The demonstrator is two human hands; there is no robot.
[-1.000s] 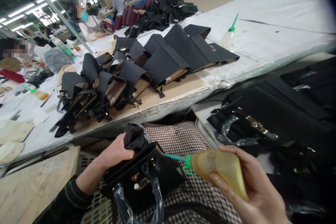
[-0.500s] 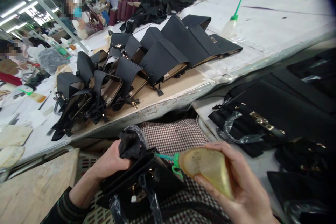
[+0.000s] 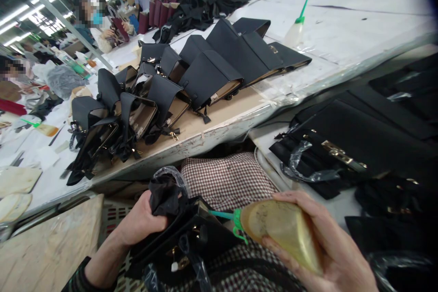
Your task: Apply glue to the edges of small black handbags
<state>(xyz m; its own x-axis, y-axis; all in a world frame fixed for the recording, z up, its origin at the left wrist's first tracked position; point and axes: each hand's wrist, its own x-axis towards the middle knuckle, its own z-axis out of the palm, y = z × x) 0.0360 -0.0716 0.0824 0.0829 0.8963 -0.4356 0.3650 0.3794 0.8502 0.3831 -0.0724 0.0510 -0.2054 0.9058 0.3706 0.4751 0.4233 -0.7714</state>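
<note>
My left hand (image 3: 145, 219) is closed on a black handbag (image 3: 205, 232) with gold hardware, lying over a checked cloth (image 3: 229, 173) on my lap. Dark crumpled lining (image 3: 167, 194) bulges up by its thumb, beside a plastic-wrapped handle. My right hand (image 3: 328, 242) wraps around a squeeze bottle (image 3: 280, 228) of yellowish liquid. The bottle is tilted to the left, and its thin green nozzle (image 3: 221, 214) points at the bag's upper edge. Whether the tip touches the bag I cannot tell.
Several black bag pieces (image 3: 212, 73) stand along the table edge. Farther back is a second green-tipped bottle (image 3: 296, 29). More black bags (image 3: 362, 132) lie on a surface at my right. A worn board (image 3: 51, 242) is at lower left. Other people sit in the background.
My right hand and the bottle have shifted slightly right and down, drawing the nozzle a little away to the right along the bag's edge. The left hand keeps its hold.
</note>
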